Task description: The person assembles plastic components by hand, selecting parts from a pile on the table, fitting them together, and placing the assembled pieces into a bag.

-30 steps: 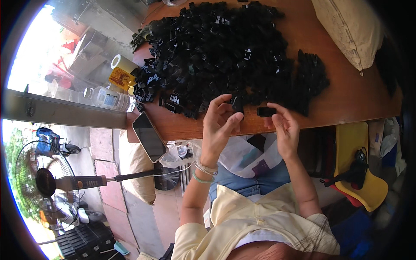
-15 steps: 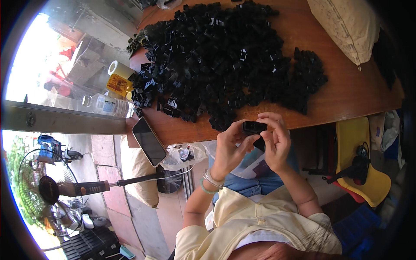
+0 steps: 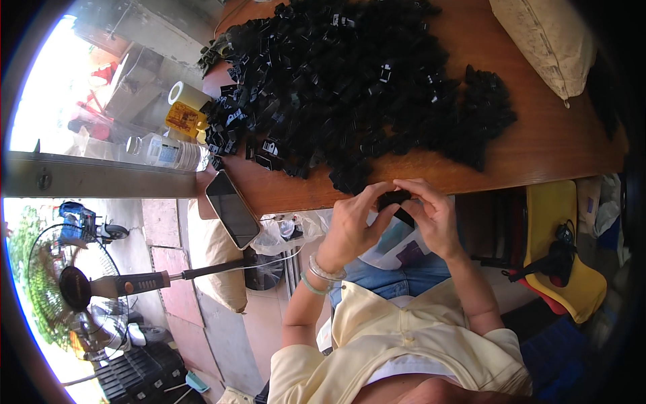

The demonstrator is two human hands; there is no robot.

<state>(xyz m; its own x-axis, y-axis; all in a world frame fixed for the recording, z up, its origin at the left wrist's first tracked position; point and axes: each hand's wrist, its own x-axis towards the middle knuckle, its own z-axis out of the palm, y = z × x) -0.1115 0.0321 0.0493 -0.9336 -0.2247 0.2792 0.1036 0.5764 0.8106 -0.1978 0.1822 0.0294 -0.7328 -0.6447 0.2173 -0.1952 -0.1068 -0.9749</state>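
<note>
Just off the near edge of the brown table (image 3: 558,151), a small black plastic part (image 3: 393,198) is gripped between both my hands. My left hand (image 3: 356,227), with bangles at its wrist, pinches it from the left with thumb and fingers. From the right, my right hand (image 3: 434,219) has its thumb and fingertips on the same part. Fingers cover much of it, and its exact kind is unclear. Beyond my hands a big heap of small black plastic parts (image 3: 336,87) spreads over the table, some with pale markings.
At the table's left stand a clear plastic bottle (image 3: 165,152), a yellow container (image 3: 185,119) and a pale roll (image 3: 188,95). A phone (image 3: 232,210) lies over the near-left edge. A fan (image 3: 75,288) is at left, a yellow chair (image 3: 562,259) at right, a sack (image 3: 545,47) at far right.
My fingers have closed further over the black part, so less of it shows. The left hand has turned its back more toward view. The whole view has shifted slightly.
</note>
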